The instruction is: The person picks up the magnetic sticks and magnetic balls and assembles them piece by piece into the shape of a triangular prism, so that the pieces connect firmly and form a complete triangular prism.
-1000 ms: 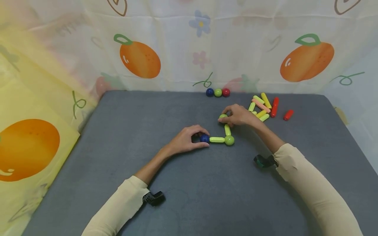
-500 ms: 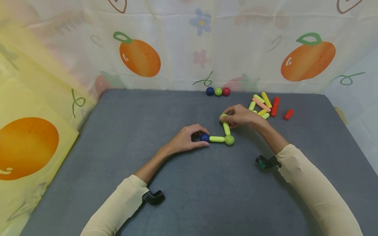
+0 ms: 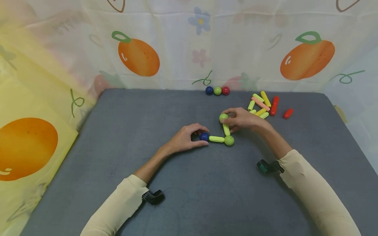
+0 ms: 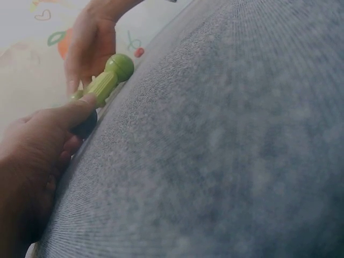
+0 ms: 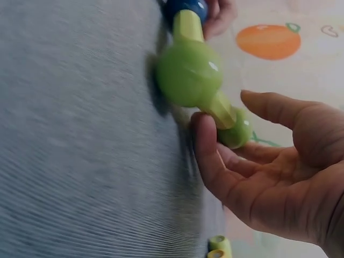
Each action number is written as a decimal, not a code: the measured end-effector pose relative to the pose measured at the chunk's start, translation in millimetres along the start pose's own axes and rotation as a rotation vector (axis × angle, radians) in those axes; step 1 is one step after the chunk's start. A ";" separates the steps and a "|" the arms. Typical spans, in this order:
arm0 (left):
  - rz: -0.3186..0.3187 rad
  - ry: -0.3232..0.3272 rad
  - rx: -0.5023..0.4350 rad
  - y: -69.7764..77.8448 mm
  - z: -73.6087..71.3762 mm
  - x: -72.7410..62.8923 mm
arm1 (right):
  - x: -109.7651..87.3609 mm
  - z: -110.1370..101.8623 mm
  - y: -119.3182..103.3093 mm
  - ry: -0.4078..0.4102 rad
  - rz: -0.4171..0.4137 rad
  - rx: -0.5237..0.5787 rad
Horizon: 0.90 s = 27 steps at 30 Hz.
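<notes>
Pinching the blue ball [image 3: 204,137] between thumb and fingers of the left hand [image 3: 186,139], to the left of the green corner ball [image 3: 229,141]. Curling the fingers of the right hand [image 3: 243,118] loosely round the far green ball [image 3: 223,118], just behind the corner ball, with the thumb a tiny bit off in the right wrist view. Joined up so far on the gray table [image 3: 183,183]: blue ball, first yellow-green stick [image 3: 217,139], corner ball, second yellow-green stick [image 3: 226,130] and, seemingly, far green ball, in a bent shape like an L. Not used in it: row of three balls [image 3: 217,90], well behind the corner ball; pile of sticks [image 3: 261,104], behind it and to the right; short red stick [image 3: 288,113], farther right. Looks like only a small part made. Showing more of the far green ball than a second ago, with the right hand slid a little right. Keeping the left hand and corner ball in the same spots.
</notes>
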<state>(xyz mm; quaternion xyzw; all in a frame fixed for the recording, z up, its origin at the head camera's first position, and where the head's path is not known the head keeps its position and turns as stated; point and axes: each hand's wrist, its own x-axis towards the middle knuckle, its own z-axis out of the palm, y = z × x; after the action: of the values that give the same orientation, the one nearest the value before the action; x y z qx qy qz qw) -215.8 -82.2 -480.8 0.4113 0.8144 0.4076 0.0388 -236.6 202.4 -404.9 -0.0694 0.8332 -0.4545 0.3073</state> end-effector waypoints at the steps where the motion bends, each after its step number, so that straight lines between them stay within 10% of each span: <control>1: -0.001 0.002 0.001 -0.2 0.1 0.2 | -0.6 1.5 1.7 0.001 -0.008 -0.004; 27: -0.008 -0.008 -0.022 -1.3 -0.7 -0.5 | -2.1 18.6 11.1 0.088 -0.075 -0.003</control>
<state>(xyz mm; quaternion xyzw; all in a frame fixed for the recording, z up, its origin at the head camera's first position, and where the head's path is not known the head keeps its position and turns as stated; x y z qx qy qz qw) -216.6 -83.4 -481.4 0.4091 0.8113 0.4148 0.0484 -222.5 196.4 -420.2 -0.0811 0.8433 -0.4670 0.2532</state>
